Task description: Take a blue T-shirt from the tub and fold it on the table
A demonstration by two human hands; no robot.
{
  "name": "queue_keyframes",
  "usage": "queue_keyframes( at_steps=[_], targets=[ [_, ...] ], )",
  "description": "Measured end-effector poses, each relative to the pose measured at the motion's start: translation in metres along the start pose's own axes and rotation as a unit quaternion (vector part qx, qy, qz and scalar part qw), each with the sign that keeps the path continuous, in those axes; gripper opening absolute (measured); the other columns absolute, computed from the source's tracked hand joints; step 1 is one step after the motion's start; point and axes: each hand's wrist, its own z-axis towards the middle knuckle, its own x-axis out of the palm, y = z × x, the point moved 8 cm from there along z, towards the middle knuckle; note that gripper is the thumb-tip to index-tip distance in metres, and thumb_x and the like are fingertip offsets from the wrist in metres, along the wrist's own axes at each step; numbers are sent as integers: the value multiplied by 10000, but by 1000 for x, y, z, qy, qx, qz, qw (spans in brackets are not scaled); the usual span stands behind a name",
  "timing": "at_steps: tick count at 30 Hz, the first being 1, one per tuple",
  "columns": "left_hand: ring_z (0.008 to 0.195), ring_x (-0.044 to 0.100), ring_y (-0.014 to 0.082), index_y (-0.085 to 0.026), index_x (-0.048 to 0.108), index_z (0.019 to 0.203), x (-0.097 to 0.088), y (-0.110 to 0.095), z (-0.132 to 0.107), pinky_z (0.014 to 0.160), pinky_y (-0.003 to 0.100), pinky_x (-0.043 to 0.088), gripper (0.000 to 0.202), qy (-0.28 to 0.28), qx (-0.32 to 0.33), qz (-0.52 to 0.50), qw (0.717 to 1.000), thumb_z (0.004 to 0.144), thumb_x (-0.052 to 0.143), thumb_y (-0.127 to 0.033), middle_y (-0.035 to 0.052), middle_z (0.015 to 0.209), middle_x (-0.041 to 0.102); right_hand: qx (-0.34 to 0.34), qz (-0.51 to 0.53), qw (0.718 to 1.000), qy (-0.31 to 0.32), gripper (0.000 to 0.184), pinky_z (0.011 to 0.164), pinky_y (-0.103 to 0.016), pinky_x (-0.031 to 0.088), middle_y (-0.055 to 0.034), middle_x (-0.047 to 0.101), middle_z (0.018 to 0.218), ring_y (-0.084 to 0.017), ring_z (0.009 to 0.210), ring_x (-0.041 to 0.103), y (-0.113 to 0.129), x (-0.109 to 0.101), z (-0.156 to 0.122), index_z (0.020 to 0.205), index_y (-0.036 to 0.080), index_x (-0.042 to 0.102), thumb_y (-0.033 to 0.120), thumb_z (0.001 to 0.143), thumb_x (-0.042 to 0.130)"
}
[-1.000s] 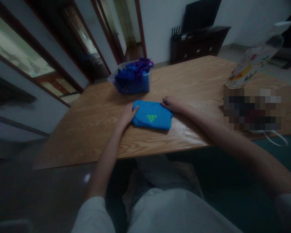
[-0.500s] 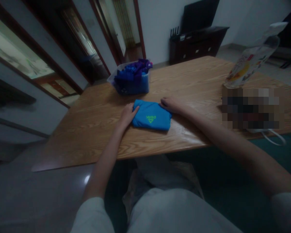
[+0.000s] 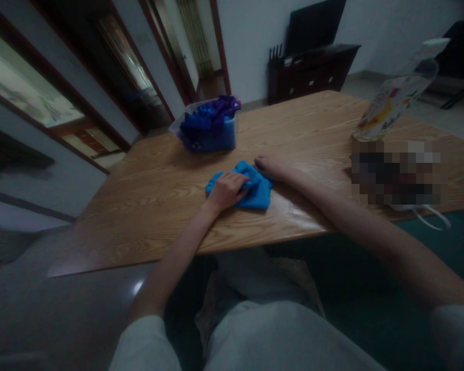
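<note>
A blue garment [image 3: 261, 193] lies crumpled on the wooden table [image 3: 139, 216] in front of me. My left hand [image 3: 228, 189] is over its left part, fingers bent into the fabric and bunching it up. At the garment's upper right edge rests my right hand [image 3: 268, 167], its fingers curled in against the cloth. The fingertips of that hand are partly hidden. The green logo seen on the garment earlier is out of sight.
Behind the garment stands a clear plastic bin [image 3: 232, 135] filled with blue and purple cloth [image 3: 212, 116]. To the right are a tilted-looking transparent bottle [image 3: 390, 105] and a blurred-out item with a white cord [image 3: 435, 219]. The table's front edge runs close to my body.
My left hand has moved right from the garment's left edge onto its top, and the flat folded garment is now rumpled on that side. My right hand has stayed nearly in place.
</note>
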Motion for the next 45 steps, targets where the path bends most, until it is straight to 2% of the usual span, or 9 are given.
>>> queue_keyframes(
  at_steps=[2,5,9,13,19,24,34,40,45],
  targets=[
    [1148,751,293,-213,752,1233,5,-22,3,1067,460,548,218,31,52,4,998,1101,631,-338,108,1164,815,-2,3,1000,-2,393,870,-348,466,-223,777,1279,-305,1081,749,0,0,0,1289,110,748,331,1170,446],
    [1171,739,299,-213,750,1237,5,-25,6,1083,467,532,204,31,38,8,999,1086,653,-310,105,1190,813,-4,4,1000,-6,389,878,-345,466,-224,777,1275,-304,1090,748,-1,1,1,1293,107,748,319,1167,446],
    [1177,724,316,-208,743,1233,-4,15,4,1078,473,524,220,-13,-94,16,995,1102,633,-346,129,1196,810,-11,-2,1000,-13,412,869,-349,468,-221,779,1274,-302,1066,751,-2,3,1,1282,107,749,359,1175,441],
    [1189,703,348,-207,733,1237,-14,71,-12,1086,498,521,276,-65,-260,42,962,1120,579,-404,162,1207,790,-17,-4,1000,-16,458,862,-357,471,-213,784,1258,-301,1040,752,-1,2,1,1253,118,759,416,1188,417],
    [1312,683,355,-173,718,1307,8,115,-34,1160,478,510,527,2,-360,3,933,1117,525,-625,188,1301,773,-19,-3,1000,-19,457,879,-357,474,-209,781,1264,-299,1060,744,-3,3,2,1262,120,756,415,1190,414],
    [1322,703,360,-177,706,1341,17,106,-27,1169,483,531,486,20,-318,-50,946,1106,575,-582,191,1348,769,-18,-1,1000,-16,457,886,-361,479,-217,776,1267,-304,1069,739,-2,3,2,1271,116,757,403,1189,411],
    [1258,706,345,-186,733,1262,4,87,-16,1141,497,544,309,-8,-260,-36,965,1096,616,-419,176,1290,781,-10,8,1000,-1,426,889,-353,467,-213,775,1262,-300,1067,735,1,-3,-3,1267,122,755,400,1182,443],
    [1273,698,329,-218,742,1218,-12,49,-6,1221,506,479,204,-25,-181,-25,983,1069,668,-337,143,1265,797,-8,3,1000,-8,442,881,-350,467,-216,775,1271,-299,1065,738,2,-3,-3,1269,118,749,407,1187,425],
    [1303,697,300,-245,732,1281,-3,13,2,1205,471,497,311,41,-101,-64,992,992,666,-152,99,1332,789,-7,4,1000,3,345,876,-345,465,-220,774,1282,-305,1087,739,2,-2,-2,1277,120,742,320,1149,491]
  ],
)
